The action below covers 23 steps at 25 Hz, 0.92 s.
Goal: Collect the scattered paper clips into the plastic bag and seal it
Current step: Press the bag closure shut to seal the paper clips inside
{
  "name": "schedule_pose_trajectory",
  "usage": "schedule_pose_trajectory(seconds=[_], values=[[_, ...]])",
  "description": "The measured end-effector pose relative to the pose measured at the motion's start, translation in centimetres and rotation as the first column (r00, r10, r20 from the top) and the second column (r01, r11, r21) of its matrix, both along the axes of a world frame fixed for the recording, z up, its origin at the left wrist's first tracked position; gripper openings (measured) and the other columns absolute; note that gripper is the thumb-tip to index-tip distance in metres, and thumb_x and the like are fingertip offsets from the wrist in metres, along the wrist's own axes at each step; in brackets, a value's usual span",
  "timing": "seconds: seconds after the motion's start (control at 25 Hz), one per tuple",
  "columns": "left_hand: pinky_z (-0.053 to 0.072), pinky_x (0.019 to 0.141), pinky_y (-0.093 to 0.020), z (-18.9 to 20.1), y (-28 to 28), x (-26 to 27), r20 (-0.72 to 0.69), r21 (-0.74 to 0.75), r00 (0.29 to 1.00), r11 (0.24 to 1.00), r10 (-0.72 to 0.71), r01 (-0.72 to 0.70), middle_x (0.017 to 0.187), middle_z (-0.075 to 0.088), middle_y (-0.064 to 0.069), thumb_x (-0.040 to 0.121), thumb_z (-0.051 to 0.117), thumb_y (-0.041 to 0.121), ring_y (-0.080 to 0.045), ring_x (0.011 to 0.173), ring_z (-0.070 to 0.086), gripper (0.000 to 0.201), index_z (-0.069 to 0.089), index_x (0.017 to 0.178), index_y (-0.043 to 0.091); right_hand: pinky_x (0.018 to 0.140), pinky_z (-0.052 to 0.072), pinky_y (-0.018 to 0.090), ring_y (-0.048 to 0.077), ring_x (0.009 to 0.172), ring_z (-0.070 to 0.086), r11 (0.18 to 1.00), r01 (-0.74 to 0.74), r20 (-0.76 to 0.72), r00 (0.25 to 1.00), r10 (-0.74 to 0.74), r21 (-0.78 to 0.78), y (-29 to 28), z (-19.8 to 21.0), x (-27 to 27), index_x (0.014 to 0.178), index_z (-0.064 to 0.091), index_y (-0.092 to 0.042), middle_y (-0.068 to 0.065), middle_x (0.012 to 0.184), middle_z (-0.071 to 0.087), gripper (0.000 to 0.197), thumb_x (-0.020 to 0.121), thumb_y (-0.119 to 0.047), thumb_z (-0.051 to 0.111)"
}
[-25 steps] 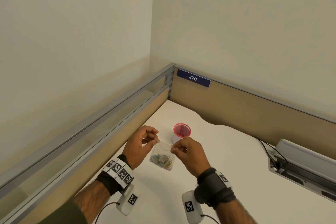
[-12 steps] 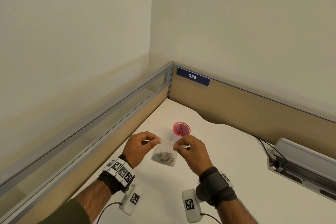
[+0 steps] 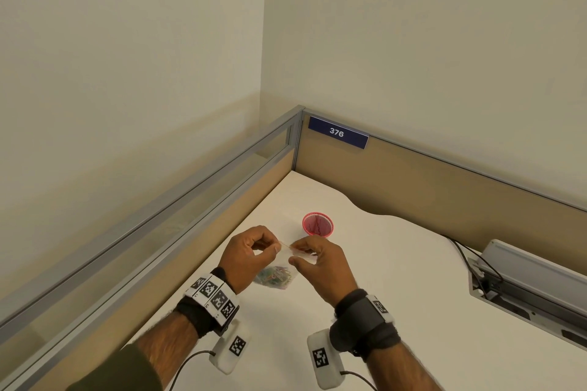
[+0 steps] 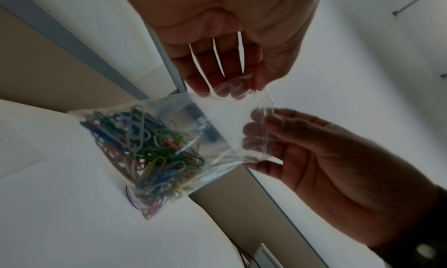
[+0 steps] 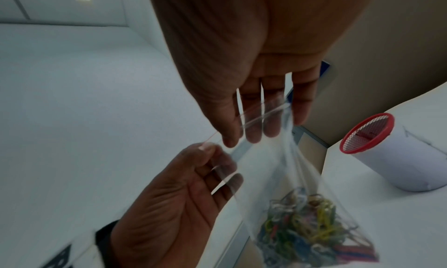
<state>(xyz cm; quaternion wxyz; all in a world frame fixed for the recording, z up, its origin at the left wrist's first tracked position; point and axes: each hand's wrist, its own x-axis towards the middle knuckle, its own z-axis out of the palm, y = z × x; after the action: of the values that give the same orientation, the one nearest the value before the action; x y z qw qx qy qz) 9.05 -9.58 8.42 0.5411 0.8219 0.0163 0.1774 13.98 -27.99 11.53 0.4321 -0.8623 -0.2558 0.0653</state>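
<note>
Both hands pinch the small clear plastic bag (image 3: 279, 267) by its top strip, left hand (image 3: 246, 259) and right hand (image 3: 320, 263); strip runs left-right, bag hanging above white desk (image 3: 397, 279), coloured wire paper clips (image 4: 150, 153) heaped at its bottom.

Red-rimmed cup (image 3: 317, 224) stands just beyond, partition (image 3: 203, 219) left

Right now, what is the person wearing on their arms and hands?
Both hands are bare. The left wrist has a black strap with a white band of black square codes. The right wrist has a dark grey strap with one code tag. A small white box with a cable hangs under each. A dark green sleeve covers the left arm.
</note>
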Motion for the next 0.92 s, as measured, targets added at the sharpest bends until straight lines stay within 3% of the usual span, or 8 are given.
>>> schedule_pose_trajectory(seconds=[0.28, 0.44, 0.6, 0.76, 0.92], values=[[0.054, 0.074, -0.016, 0.3, -0.3, 0.0, 0.033, -0.016, 0.999, 0.999, -0.036, 0.036, 0.080, 0.074, 0.007, 0.087, 0.073, 0.013, -0.011, 0.079, 0.069, 0.007, 0.073, 0.084, 0.020, 0.074, 0.050, 0.015, 0.007, 0.081, 0.062, 0.997, 0.034, 0.073, 0.997, -0.039, 0.062, 1.6, 0.4, 0.0, 0.088, 0.068, -0.019, -0.004, 0.088, 0.067, 0.007, 0.085, -0.025, 0.067], [0.055, 0.075, -0.016, 0.4, -0.4, -0.1, 0.033, -0.053, 0.999, 0.998, -0.015, 0.017, 0.084, 0.075, 0.009, 0.084, 0.076, 0.014, -0.010, 0.081, 0.071, 0.009, 0.074, 0.086, 0.022, 0.075, 0.054, 0.022, 0.008, 0.079, 0.061, 0.999, 0.021, 0.109, 0.994, -0.026, 0.042, 1.7, 0.4, 0.1, 0.085, 0.067, -0.019, -0.003, 0.085, 0.066, 0.005, 0.084, -0.023, 0.065], [0.054, 0.075, -0.014, 0.2, -0.3, -0.1, 0.031, -0.004, 0.999, 1.000, -0.007, 0.007, 0.085, 0.073, 0.013, 0.086, 0.074, 0.016, -0.009, 0.084, 0.069, 0.007, 0.072, 0.087, 0.023, 0.074, 0.054, 0.022, 0.009, 0.078, 0.059, 1.000, 0.021, 0.141, 0.990, -0.020, 0.001, 1.8, 0.5, 0.0, 0.084, 0.066, -0.019, -0.003, 0.084, 0.064, 0.005, 0.084, -0.023, 0.064], [0.057, 0.077, -0.020, -0.2, -0.5, 0.0, 0.066, 0.064, 0.997, 0.997, -0.036, 0.032, 0.084, 0.071, 0.009, 0.087, 0.070, 0.012, -0.012, 0.085, 0.069, 0.005, 0.068, 0.088, 0.017, 0.073, 0.053, 0.023, 0.011, 0.077, 0.059, 0.999, 0.023, 0.161, 0.987, -0.016, -0.040, 1.9, 0.3, 0.0, 0.082, 0.065, -0.020, -0.004, 0.082, 0.064, 0.007, 0.084, -0.027, 0.064], [0.058, 0.075, -0.024, -0.4, -0.5, 0.0, 0.039, 0.040, 0.998, 0.998, -0.046, 0.044, 0.084, 0.072, 0.008, 0.088, 0.068, 0.012, -0.012, 0.083, 0.069, 0.004, 0.067, 0.087, 0.015, 0.071, 0.053, 0.023, 0.012, 0.077, 0.060, 0.996, -0.004, 0.156, 0.988, 0.018, -0.088, 1.5, 0.1, 0.1, 0.084, 0.066, -0.019, -0.003, 0.084, 0.065, 0.012, 0.084, -0.030, 0.065]])
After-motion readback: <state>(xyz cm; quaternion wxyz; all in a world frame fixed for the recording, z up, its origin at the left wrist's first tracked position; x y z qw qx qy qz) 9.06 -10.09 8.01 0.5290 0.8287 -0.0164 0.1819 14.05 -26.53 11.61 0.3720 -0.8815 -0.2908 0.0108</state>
